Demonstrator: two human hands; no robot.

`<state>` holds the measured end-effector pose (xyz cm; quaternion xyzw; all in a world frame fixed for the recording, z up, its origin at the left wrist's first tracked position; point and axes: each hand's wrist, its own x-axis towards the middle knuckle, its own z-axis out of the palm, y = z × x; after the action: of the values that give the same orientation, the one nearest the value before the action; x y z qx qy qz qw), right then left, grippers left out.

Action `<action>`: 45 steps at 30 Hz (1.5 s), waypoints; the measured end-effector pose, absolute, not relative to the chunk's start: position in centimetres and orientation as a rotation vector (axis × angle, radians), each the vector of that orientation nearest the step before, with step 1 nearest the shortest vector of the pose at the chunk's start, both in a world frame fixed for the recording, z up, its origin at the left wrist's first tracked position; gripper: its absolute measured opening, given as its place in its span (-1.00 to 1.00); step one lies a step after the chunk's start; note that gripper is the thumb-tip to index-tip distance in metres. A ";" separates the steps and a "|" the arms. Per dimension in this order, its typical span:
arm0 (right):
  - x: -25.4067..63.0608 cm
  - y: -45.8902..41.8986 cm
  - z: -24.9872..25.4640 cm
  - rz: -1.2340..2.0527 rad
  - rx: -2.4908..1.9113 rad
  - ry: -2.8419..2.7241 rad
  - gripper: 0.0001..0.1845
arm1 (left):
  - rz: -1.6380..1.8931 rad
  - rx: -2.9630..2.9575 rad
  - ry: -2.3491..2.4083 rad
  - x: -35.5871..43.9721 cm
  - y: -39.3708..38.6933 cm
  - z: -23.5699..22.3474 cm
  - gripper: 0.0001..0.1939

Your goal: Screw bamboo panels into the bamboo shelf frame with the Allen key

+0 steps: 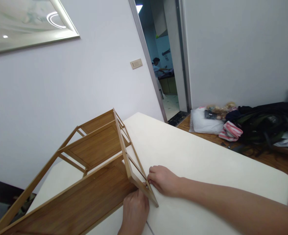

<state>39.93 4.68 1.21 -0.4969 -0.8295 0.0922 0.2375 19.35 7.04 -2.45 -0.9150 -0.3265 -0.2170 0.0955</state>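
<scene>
A brown wooden shelf unit (95, 150) with several panels and slim side rails lies tilted on a white table (195, 156). My left hand (135, 209) is closed at the near end of its side frame, below the rail, with the fingertips hidden by the wood. On the outer side of the same frame, my right hand (163, 180) has its fingers curled in against a thin rail. Whatever lies between the fingers of either hand is too small or hidden to make out. A thin dark line shows on the table beside my left wrist.
Beyond the table's right edge, a white plastic-wrapped bundle (205, 120), a red-and-white striped cloth (230, 131) and a dark bag (264, 124) lie on the wooden floor. An open doorway (172, 104) shows a person in another room. A framed picture (31, 40) hangs on the wall.
</scene>
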 end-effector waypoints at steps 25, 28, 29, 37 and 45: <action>39.1 1.8 2.3 0.195 -1.098 -2.290 -0.71 | -0.666 -2.753 -1.173 16.0 4.8 1.9 -0.70; 38.4 1.7 2.1 0.144 -1.146 -2.333 -0.81 | -0.698 -2.661 -1.249 12.4 4.3 0.3 -0.69; 38.3 1.7 2.1 0.128 -1.166 -2.327 -0.82 | -0.698 -2.634 -1.269 11.1 4.1 -0.2 -0.69; 39.8 3.3 1.7 0.190 -1.415 -2.092 -0.82 | -0.782 -2.463 -1.298 2.2 1.6 -1.7 -0.73; 42.3 5.3 2.1 0.252 -1.748 -1.823 -0.70 | -0.741 -2.383 -1.705 -1.1 -0.7 -2.0 -0.74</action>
<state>42.26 5.29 2.14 -0.6577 -0.6857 0.0949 0.2970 -1.11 -0.65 -1.99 -0.7871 -0.5630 -0.2449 0.0596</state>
